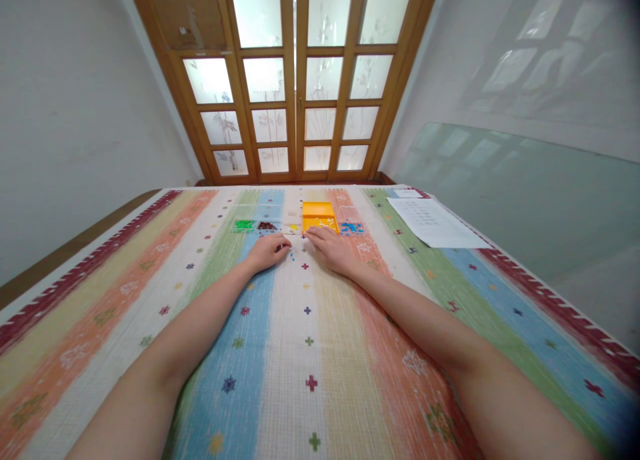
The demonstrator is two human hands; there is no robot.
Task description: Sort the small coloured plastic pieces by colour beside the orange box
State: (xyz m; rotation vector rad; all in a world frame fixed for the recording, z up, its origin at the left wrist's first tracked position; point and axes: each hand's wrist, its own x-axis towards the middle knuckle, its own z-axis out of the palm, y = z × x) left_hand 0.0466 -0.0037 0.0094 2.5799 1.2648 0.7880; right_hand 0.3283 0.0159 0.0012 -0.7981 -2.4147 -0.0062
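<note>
My left hand (pixel 270 252) rests on the cloth with its fingers curled together in a pinch; what they hold, if anything, is too small to make out. Just right of its fingertips lie tiny blue pieces (pixel 293 255). My right hand (pixel 327 247) is stretched out, palm down, its fingertips at the front edge of an open orange box (pixel 320 209) that has small white pieces (pixel 327 223) inside. Clear trays beyond my hands carry green pieces (pixel 245 225), dark brown pieces (pixel 267 226), a few yellow pieces (pixel 293 227) and blue pieces (pixel 351 227).
A striped cloth (pixel 290 353) covers the table. Printed paper sheets (pixel 433 223) lie at the far right. A glass panel (pixel 510 193) leans by the right wall, and wooden doors with glass panes (pixel 295 103) stand past the table's far edge.
</note>
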